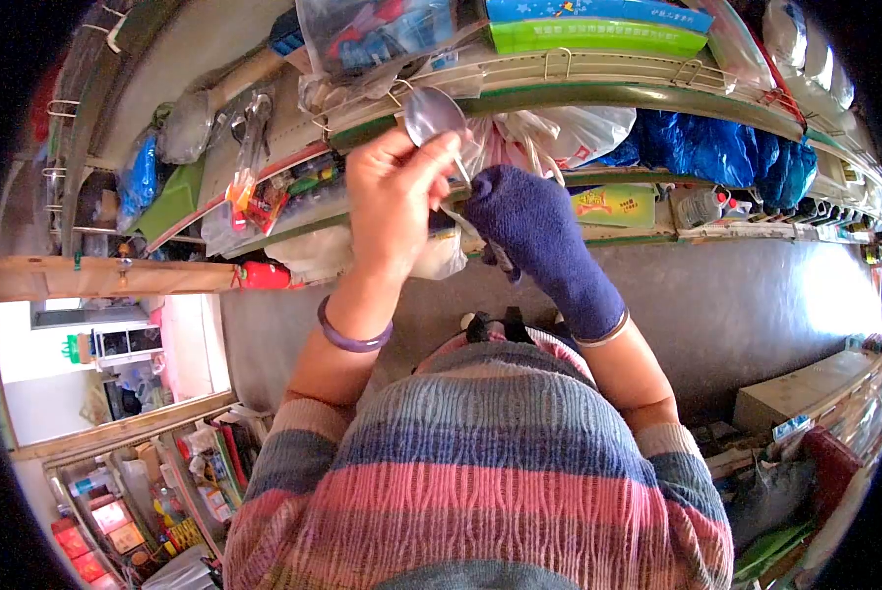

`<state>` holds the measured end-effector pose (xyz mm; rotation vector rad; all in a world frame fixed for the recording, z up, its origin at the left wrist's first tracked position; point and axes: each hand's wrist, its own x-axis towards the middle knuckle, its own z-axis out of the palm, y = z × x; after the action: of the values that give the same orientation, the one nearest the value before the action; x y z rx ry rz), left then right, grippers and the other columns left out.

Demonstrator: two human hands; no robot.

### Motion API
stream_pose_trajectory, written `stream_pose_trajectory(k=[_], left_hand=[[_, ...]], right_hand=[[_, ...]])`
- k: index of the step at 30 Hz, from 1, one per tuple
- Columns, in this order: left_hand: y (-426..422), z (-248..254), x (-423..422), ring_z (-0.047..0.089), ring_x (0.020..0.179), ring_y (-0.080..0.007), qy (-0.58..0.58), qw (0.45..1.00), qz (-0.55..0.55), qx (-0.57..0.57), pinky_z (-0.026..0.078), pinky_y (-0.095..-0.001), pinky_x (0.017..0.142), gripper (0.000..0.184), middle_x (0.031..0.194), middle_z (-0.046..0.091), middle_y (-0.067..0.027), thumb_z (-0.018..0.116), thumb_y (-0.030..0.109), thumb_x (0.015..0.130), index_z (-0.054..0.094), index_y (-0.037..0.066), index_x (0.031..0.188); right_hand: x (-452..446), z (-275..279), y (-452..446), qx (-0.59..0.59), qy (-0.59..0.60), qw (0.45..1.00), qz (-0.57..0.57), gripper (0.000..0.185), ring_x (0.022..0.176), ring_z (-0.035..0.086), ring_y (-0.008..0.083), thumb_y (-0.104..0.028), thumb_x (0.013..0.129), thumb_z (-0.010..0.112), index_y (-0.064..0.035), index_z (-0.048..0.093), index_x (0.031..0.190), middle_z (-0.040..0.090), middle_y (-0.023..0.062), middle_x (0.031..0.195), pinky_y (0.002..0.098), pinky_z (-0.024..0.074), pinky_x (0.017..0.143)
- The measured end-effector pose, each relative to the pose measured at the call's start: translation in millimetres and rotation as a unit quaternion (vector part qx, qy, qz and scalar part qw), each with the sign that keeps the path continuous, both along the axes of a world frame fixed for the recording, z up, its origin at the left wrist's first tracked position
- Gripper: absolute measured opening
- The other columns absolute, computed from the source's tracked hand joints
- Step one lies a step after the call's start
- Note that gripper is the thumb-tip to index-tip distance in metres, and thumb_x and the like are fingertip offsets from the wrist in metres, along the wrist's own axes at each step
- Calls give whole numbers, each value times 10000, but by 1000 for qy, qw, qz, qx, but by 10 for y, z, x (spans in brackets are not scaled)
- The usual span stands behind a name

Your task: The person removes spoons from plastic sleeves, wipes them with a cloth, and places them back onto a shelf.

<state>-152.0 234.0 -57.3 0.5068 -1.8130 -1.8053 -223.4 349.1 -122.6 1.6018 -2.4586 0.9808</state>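
Note:
A shiny metal spoon [433, 114] is held up in front of the shelf, its round bowl toward the upper left. My left hand [394, 187], bare and with a purple bangle at the wrist, pinches it near the neck of the bowl. My right hand [529, 221] wears a dark blue knitted glove and is closed around the handle, which disappears into the glove. Part of the handle shows between the two hands. The gloved fingertips are mostly hidden. Behind the hands hangs a white plastic bag [583, 133].
A wire-railed shelf [647, 71] runs across ahead, carrying a blue and green box [598, 28]. Blue plastic bags [697, 147] fill the tier below. A red bottle-like item [264, 275] sits at the left. Lower left, another shelf holds packaged goods; a cabinet [805, 388] stands at right.

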Motion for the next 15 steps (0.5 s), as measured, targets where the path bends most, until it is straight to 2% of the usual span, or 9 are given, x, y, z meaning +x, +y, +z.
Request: stream_pose_trajectory(k=[1, 3, 5, 6, 8, 10, 12, 14, 15], left_hand=[[-21, 25, -8, 419, 460, -25, -1, 1000, 6, 3, 281, -175, 402, 148, 617, 555, 15, 641, 103, 820, 678, -21, 891], [-24, 30, -17, 426, 456, -30, 1, 1000, 0, 21, 300, -172, 403, 131, 604, 550, 10, 644, 100, 819, 678, -17, 867], [-73, 5, -26, 433, 452, -31, 12, 999, 4, 32, 317, -170, 400, 108, 608, 562, 6, 656, 95, 812, 687, -1, 850], [-126, 2, -32, 432, 449, -32, 18, 999, 14, 36, 317, -172, 397, 113, 609, 562, 3, 657, 93, 810, 686, -6, 856], [-155, 16, -62, 420, 444, -39, 26, 998, 21, 50, 292, -176, 404, 158, 603, 546, 3, 640, 92, 819, 666, -42, 900], [-146, -8, -74, 421, 437, -45, 27, 998, 24, 45, 289, -180, 398, 145, 599, 548, -2, 643, 87, 816, 667, -37, 886], [-158, -4, -69, 420, 433, -47, 25, 998, 34, 43, 287, -182, 397, 141, 598, 545, -6, 640, 86, 818, 667, -37, 880], [-188, -9, -82, 420, 436, -49, 39, 997, 55, 34, 289, -181, 400, 134, 598, 541, -9, 638, 84, 819, 666, -36, 871], [-249, -11, -85, 420, 440, -50, 53, 996, 73, 25, 291, -179, 404, 129, 598, 538, -10, 637, 81, 819, 666, -36, 864]], right_hand=[[32, 12, 27, 44, 6, 999, -2, 187, 662, 611, 291, -240, 791, 569, -58, 587, 832, 580, 117, 745, 407, 466, 546], [98, 102, 98, -9, -302, 953, -3, 188, 611, 609, 260, -234, 808, 573, -47, 564, 811, 556, 100, 685, 373, 465, 509], [97, 14, 121, -94, -325, 940, 33, 198, 565, 604, 221, -233, 834, 560, -40, 544, 794, 538, 81, 633, 335, 460, 478], [70, -197, 147, -150, -198, 966, 67, 207, 545, 600, 196, -235, 852, 546, -39, 535, 788, 532, 71, 611, 313, 455, 466], [59, -252, 193, -181, -162, 965, 95, 209, 526, 596, 179, -232, 858, 545, -37, 530, 782, 526, 61, 579, 304, 450, 463], [133, -91, 239, -141, -324, 932, 80, 200, 535, 596, 205, -227, 824, 576, -35, 538, 784, 523, 69, 562, 333, 448, 482], [177, -30, 242, -116, -422, 898, 46, 217, 557, 594, 260, -234, 770, 619, -31, 544, 785, 516, 84, 555, 371, 441, 504], [164, -31, 240, -53, -318, 946, 24, 247, 587, 586, 316, -238, 719, 654, -25, 549, 784, 510, 100, 565, 403, 435, 530], [146, -42, 236, 2, -174, 985, 23, 256, 603, 579, 339, -236, 700, 665, -22, 552, 783, 508, 106, 576, 414, 434, 543]])
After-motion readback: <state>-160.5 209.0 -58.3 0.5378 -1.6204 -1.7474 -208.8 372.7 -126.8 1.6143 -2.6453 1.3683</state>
